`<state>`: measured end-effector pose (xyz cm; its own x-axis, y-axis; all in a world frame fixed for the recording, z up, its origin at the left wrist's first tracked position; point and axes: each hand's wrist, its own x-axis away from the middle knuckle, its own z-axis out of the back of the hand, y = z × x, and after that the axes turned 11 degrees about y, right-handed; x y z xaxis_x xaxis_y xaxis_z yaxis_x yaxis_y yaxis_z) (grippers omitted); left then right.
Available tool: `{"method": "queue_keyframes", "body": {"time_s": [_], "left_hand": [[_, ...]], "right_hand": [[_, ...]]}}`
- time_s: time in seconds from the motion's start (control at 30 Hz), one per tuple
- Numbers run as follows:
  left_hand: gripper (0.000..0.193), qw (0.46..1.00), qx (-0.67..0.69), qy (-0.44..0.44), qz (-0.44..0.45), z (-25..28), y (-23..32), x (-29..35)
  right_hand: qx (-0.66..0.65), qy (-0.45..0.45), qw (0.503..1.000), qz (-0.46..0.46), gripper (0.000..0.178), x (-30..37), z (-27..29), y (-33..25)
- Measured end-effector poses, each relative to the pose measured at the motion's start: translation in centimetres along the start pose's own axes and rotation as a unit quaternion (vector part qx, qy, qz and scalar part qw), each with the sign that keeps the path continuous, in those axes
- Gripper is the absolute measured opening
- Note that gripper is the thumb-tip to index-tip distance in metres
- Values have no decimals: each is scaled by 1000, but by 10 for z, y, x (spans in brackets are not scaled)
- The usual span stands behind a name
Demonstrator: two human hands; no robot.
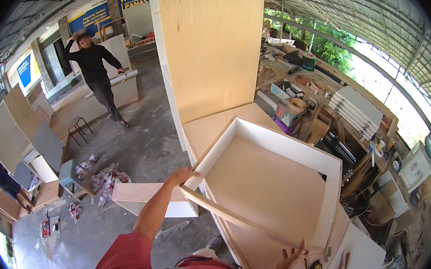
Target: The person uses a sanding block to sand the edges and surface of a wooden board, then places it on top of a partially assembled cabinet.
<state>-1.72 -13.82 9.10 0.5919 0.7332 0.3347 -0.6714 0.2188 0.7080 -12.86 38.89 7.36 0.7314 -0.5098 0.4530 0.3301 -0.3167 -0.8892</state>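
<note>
A shallow plywood drawer box (pixel 268 177) with white inner walls lies tilted over a wooden cabinet panel (pixel 247 242) in front of me. My left hand (pixel 185 175) is closed round its left corner, the fingers over the rim. At the near right corner, my right hand (pixel 293 255) has its fingers spread and the palm turned up beside the drawer's edge; whether it touches the wood I cannot tell. Close to that hand lies a black and yellow tape measure (pixel 314 266). Farther right are wooden-handled tools (pixel 342 268) on a white board (pixel 364 250).
A tall plywood panel (pixel 208 41) rises beyond the drawer. On the right, a cluttered bench (pixel 326 103) holds tins, boxes and stacked white panels (pixel 355 113). A person in black (pixel 96 60) stands far left; another person (pixel 2 175) bends near cabinets. Plastic-wrapped bundles (pixel 109 179) lie on the floor.
</note>
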Motion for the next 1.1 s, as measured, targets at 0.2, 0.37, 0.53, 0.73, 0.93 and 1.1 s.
{"method": "queue_keyframes", "body": {"time_s": [0.2, 0.37, 0.53, 0.73, 0.93, 1.1], "left_hand": [[48, 994, 75, 24, -70, -19, -2, 0], [51, 988, 87, 83, -93, -42, -22, 17], [44, 968, 243, 55, -33, -77, -28, 74], [52, 948, 311, 68, 8, -128, -3, 148], [63, 929, 365, 57, 24, -165, 3, 172], [73, 902, 429, 15, 42, -183, 5, 180]], "right_hand": [[46, 51, 996, 61, 106, 16, -32, -6], [19, -41, 999, 27, 79, -89, -21, 25], [56, -105, 993, 17, 65, -150, -8, 23], [132, -91, 983, 86, 97, -166, -14, -61], [85, -108, 983, 121, 102, -193, -9, -80], [119, -163, 976, 83, 114, -225, -20, -85]]}}
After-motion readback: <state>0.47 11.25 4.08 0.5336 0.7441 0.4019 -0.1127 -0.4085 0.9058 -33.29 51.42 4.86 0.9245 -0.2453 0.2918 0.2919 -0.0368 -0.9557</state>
